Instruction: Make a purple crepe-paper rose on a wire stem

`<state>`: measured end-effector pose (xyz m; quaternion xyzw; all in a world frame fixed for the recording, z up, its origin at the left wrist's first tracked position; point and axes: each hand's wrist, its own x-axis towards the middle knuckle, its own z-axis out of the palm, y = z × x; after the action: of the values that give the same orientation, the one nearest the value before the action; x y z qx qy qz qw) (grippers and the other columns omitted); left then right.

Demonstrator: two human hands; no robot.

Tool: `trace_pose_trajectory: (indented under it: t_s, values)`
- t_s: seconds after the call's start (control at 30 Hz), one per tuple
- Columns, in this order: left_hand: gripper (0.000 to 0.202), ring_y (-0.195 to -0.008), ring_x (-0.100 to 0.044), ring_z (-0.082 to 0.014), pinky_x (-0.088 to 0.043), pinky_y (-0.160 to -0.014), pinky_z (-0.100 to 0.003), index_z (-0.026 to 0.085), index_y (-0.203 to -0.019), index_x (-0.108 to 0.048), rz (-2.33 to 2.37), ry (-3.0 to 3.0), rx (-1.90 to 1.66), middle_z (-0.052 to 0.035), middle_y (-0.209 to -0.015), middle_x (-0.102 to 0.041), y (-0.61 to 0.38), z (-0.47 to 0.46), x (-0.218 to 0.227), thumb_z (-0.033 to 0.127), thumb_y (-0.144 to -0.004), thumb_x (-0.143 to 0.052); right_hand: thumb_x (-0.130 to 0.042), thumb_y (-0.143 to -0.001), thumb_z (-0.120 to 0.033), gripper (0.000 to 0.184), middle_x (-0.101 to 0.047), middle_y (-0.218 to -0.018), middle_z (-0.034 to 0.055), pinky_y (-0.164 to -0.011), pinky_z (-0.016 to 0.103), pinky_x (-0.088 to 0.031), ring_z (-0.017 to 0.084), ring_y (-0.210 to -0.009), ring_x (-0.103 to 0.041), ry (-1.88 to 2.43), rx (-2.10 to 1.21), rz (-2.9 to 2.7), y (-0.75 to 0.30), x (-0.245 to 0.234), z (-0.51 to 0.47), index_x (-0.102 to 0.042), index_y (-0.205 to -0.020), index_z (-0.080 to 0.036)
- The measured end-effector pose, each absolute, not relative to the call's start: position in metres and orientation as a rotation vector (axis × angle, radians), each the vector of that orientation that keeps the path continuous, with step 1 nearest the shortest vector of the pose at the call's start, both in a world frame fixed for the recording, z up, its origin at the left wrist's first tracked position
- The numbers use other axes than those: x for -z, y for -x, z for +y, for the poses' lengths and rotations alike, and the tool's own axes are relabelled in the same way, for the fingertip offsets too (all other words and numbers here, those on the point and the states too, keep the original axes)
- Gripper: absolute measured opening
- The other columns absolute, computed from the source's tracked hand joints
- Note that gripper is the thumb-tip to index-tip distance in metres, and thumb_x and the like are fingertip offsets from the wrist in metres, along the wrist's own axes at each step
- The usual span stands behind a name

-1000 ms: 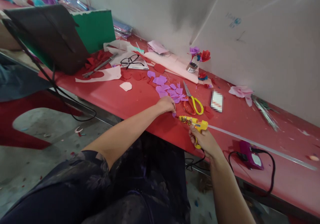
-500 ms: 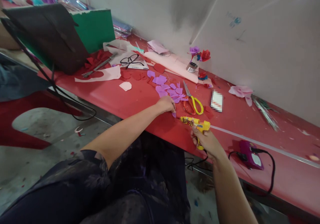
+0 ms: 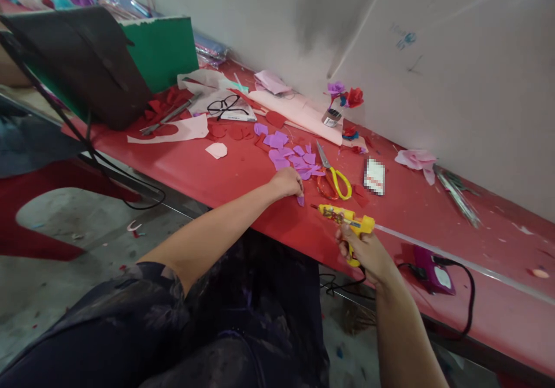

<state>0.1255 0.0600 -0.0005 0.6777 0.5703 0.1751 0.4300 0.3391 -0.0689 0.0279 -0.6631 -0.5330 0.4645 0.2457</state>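
Note:
My left hand (image 3: 286, 184) is closed on a small purple paper petal (image 3: 300, 201), whose lower part sticks out below the fingertips. In my right hand (image 3: 362, 249) is a yellow glue gun (image 3: 342, 217), its nozzle aimed left toward the petal but apart from it. A clear glue stick (image 3: 416, 237) runs out of the gun's back. Just beyond my left hand lie loose purple petals (image 3: 280, 158). Scissors (image 3: 336, 177) with yellow and red handles rest open on the red table (image 3: 182, 171), between the petals and the glue gun.
Eyeglasses (image 3: 225, 107) lie farther back beside pale paper scraps. Paper flowers (image 3: 347, 95) stand in a small holder (image 3: 332, 117) by the wall. A purple power box (image 3: 435, 270) with black cables sits at right. A green board (image 3: 160, 47) and a red stool (image 3: 39, 203) are at left.
My right hand has drawn the glue gun a little to the right, away from the petal. My left hand has barely moved and still grips the petal.

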Motion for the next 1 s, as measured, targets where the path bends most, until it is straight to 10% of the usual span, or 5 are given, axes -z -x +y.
trace_pose_trajectory:
  t_s: [0.27, 0.57, 0.8, 1.0]
  values:
    - [0.012, -0.073, -0.062, -0.0168, -0.047, -0.070, -0.027, 0.014, -0.076, -0.073, 1.421, -1.844, -0.483, -0.0059, -0.077, -0.070, -0.121, 0.053, 0.002, 0.015, -0.064, -0.072, -0.052, -0.079, -0.052, 0.044, -0.064, -0.087, 0.0167, -0.074, 0.040, -0.047, 0.031, -0.086, -0.061, 2.303, -0.061, -1.781, -0.400, -0.020, -0.051, -0.063, -0.096, -0.013]
    - [0.007, -0.078, -0.063, -0.0161, -0.046, -0.073, -0.024, 0.016, -0.073, -0.070, 1.389, -1.967, -0.489, -0.0052, -0.080, -0.071, -0.121, 0.054, 0.004, 0.015, -0.072, -0.063, -0.051, -0.082, -0.030, 0.046, -0.055, -0.119, 0.0274, -0.090, 0.055, -0.039, 0.042, -0.113, -0.050, 2.502, 0.276, -1.669, -0.401, -0.016, -0.034, -0.058, -0.120, -0.006]
    - [0.011, -0.072, -0.063, -0.0129, -0.047, -0.070, -0.022, 0.016, -0.078, -0.071, 1.143, -1.940, -0.635, -0.0010, -0.077, -0.072, -0.116, 0.076, -0.011, 0.014, -0.071, -0.062, -0.063, -0.076, -0.032, 0.022, -0.073, -0.100, 0.0057, -0.090, 0.040, -0.047, 0.025, -0.097, -0.065, 1.605, -0.785, -1.901, -0.308, -0.050, 0.013, -0.072, -0.095, -0.025]
    - [0.011, -0.071, -0.061, -0.0122, -0.047, -0.067, -0.022, 0.016, -0.077, -0.072, 1.140, -1.852, -0.755, 0.0001, -0.075, -0.071, -0.116, 0.091, -0.020, 0.014, -0.070, -0.063, -0.069, -0.065, -0.019, 0.017, -0.076, -0.084, 0.0038, -0.077, 0.032, -0.050, 0.023, -0.084, -0.069, 1.539, -0.918, -1.812, -0.286, -0.046, 0.053, -0.074, -0.080, -0.022]
